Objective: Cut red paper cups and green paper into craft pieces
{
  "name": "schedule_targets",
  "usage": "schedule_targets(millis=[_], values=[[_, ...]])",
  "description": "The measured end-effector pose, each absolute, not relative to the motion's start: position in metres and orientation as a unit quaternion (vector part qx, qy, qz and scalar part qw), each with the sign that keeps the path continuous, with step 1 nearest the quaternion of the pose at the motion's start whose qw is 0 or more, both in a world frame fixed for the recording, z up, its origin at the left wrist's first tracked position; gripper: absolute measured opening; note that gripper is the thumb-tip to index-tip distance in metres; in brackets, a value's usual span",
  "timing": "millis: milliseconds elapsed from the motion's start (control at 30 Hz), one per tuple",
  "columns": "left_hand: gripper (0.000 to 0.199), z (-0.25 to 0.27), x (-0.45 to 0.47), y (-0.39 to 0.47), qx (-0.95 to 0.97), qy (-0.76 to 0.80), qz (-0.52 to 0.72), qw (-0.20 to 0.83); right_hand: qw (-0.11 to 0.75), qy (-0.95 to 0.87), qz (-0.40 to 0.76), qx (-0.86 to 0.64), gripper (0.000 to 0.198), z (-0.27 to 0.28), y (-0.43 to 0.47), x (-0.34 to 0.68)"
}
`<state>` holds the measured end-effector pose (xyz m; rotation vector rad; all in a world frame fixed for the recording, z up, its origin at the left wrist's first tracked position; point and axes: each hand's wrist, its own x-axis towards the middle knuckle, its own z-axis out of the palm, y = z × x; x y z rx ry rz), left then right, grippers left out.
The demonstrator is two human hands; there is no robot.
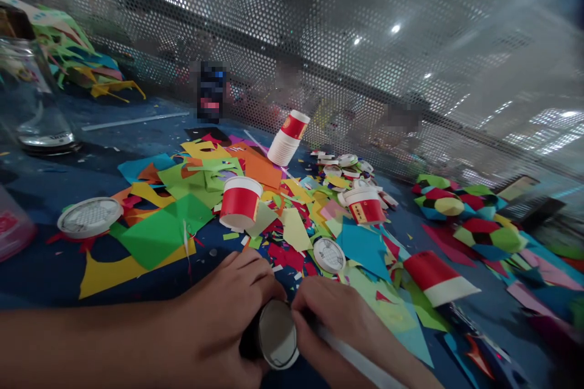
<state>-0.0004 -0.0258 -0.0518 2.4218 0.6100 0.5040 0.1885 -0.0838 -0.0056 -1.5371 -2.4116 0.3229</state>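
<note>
1. At the near side of the blue table (104, 149), the left hand (239, 298) grips a small round container (277, 335).
2. Beside its rim, the right hand (335, 310) is curled closed around a pale stick (358, 355).
3. Beyond are paper scraps (166, 231), lids (329, 255) and red-and-white cups (239, 202).

Two bare hands (241, 282), bare forearms (114, 340)

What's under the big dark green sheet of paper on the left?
A yellow paper offcut pokes out along the near edge of the green sheet. Whatever lies beneath its middle is covered, so I can't tell.
</note>
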Motion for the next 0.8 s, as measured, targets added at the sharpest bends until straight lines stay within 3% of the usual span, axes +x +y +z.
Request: schedule_targets(millis=[67, 200, 367, 567, 800], values=[[0.035, -0.052, -0.002, -0.025, 0.910, 0.224, 0.191, 0.292, 0.155, -0.839, 0.132, -0.504, 0.009, -0.008, -0.084, 0.189], [0.038, -0.051, -0.004, -0.024, 0.907, 0.214, 0.195, 0.306, 0.197, -0.786, 0.289, -0.510, 0.012, 0.002, -0.094, 0.200], [0.048, -0.052, -0.005, -0.024, 0.903, 0.228, 0.192, 0.310, 0.346, -0.670, 0.391, -0.528, 0.010, -0.001, -0.100, 0.208], [0.043, -0.053, -0.004, -0.024, 0.905, 0.230, 0.187, 0.304, 0.280, -0.611, 0.492, -0.553, 0.015, -0.020, -0.086, 0.193], [0.040, -0.051, -0.003, -0.023, 0.901, 0.237, 0.179, 0.316, 0.380, -0.526, 0.531, -0.544, 0.020, -0.026, -0.082, 0.193]])
